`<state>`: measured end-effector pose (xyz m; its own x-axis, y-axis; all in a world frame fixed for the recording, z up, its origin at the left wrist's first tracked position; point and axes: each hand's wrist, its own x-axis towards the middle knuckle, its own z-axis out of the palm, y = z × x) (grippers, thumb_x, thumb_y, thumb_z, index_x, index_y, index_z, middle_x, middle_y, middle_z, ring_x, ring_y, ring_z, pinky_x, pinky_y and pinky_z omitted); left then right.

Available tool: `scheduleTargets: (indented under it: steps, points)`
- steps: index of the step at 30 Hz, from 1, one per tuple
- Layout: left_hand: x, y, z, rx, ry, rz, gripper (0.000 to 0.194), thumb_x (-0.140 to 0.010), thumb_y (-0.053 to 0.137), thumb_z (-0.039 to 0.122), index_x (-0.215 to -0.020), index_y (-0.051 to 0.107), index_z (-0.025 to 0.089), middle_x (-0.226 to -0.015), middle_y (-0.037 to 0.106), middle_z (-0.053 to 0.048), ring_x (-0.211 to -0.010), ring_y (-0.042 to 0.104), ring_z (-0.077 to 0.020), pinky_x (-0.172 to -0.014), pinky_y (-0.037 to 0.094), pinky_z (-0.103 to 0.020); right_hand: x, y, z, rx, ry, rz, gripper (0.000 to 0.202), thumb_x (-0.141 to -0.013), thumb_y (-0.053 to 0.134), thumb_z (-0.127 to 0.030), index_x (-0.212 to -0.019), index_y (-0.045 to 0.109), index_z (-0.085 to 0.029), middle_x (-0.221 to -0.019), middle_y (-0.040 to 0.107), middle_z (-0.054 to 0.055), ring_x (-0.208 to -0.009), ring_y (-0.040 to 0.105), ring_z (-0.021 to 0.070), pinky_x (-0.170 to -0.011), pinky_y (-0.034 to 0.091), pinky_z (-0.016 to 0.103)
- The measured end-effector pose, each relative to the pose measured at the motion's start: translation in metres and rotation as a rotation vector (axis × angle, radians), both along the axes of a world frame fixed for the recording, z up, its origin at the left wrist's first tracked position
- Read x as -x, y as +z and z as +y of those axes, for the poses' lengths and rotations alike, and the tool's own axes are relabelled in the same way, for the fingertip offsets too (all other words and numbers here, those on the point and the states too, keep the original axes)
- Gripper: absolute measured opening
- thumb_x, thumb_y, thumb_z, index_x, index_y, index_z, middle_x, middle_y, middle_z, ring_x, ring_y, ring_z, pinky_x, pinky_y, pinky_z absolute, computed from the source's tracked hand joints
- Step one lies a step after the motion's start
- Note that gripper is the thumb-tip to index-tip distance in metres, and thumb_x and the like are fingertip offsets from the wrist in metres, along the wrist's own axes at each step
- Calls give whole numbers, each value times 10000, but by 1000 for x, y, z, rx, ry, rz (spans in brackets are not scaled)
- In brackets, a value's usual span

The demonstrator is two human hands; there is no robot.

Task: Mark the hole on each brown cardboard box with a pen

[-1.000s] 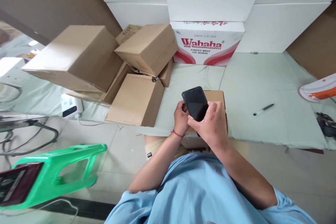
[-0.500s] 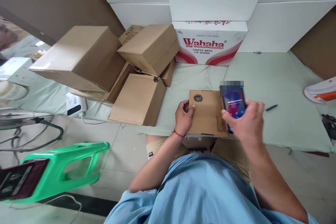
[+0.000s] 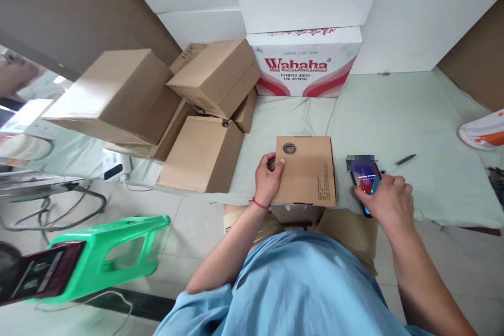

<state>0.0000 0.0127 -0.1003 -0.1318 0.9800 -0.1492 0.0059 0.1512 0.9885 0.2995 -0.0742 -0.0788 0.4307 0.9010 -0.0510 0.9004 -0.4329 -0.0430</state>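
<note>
A small flat cardboard box (image 3: 307,173) with a dark ring mark and printed text lies at the table's front edge. My left hand (image 3: 268,178) grips its left side, thumb on top and fingers around the edge. To the right of the box, my right hand (image 3: 388,199) holds a dark phone (image 3: 367,177) with a lit, colourful screen, low over the cloth. A black pen (image 3: 405,159) lies just beyond that hand.
Cardboard boxes (image 3: 200,152) are piled on the left, and a white and red Wahaha carton (image 3: 303,63) stands at the back. A green stool (image 3: 114,252) is at lower left. A person's head (image 3: 18,73) shows at far left.
My right hand has moved the phone right and down, away from the box's right edge. My left hand still holds the box. The view has shifted slightly.
</note>
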Motion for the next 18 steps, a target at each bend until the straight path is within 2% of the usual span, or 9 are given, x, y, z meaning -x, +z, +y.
scheduleTargets:
  steps: [3, 5, 8, 10, 12, 14, 16, 18]
  points:
    - [7, 1, -3, 21, 5, 35, 523, -868, 802, 600, -1165, 715, 179, -1213, 804, -138, -1156, 755, -299, -1046, 590, -439, 2, 1, -3, -200, 92, 98, 726, -924, 699, -585, -1339, 650, 8, -1263, 616, 325, -1238, 570, 487, -986, 539, 610]
    - [12, 1, -9, 34, 18, 64, 506, -886, 778, 605, -1159, 751, 180, -1234, 790, -133, -1199, 733, -304, -1094, 560, -443, 13, 4, -7, -287, 194, 300, 666, -1010, 590, -627, -1336, 679, -52, -1221, 662, 274, -1172, 633, 419, -967, 572, 568]
    - [19, 3, -24, 41, 33, 111, 442, -879, 795, 562, -1116, 798, 189, -1267, 763, -129, -1253, 698, -314, -1156, 513, -449, 41, 7, -14, -200, 344, 646, 628, -1078, 438, -710, -1214, 740, -177, -1075, 719, 165, -1009, 709, 324, -883, 626, 496]
    - [20, 5, -37, 41, 41, 132, 424, -894, 790, 527, -1166, 803, 202, -1299, 749, -126, -1276, 682, -316, -1172, 504, -456, 60, 7, -17, -162, 386, 756, 687, -1029, 482, -796, -1214, 749, -191, -1172, 722, 184, -1106, 719, 353, -912, 646, 531]
    - [19, 8, -49, 35, 54, 141, 441, -925, 765, 505, -1262, 777, 220, -1339, 739, -119, -1311, 666, -315, -1177, 509, -461, 74, 6, -18, -186, 369, 850, 813, -929, 617, -854, -1364, 705, -172, -1363, 672, 236, -1266, 688, 402, -948, 661, 575]
    - [15, 12, -59, 25, 60, 140, 454, -953, 742, 498, -1321, 750, 233, -1354, 736, -113, -1337, 656, -313, -1180, 517, -463, 83, 8, -17, -206, 319, 1019, 948, -876, 734, -815, -1562, 573, -181, -1530, 592, 258, -1369, 661, 403, -951, 686, 563]
    - [10, 19, -66, 8, 43, 128, 464, -971, 732, 500, -1354, 736, 239, -1366, 734, -110, -1357, 652, -312, -1196, 515, -466, 87, 12, -15, -221, 253, 1208, 982, -894, 784, -720, -1668, 448, -218, -1588, 583, 235, -1384, 677, 372, -956, 702, 530]
    - [5, 28, -69, -14, 3, 107, 491, -978, 742, 502, -1400, 717, 251, -1433, 706, -109, -1410, 624, -308, -1229, 494, -455, 85, 16, -12, -245, 175, 1373, 941, -915, 804, -627, -1688, 412, -261, -1566, 636, 190, -1337, 718, 342, -954, 709, 500]
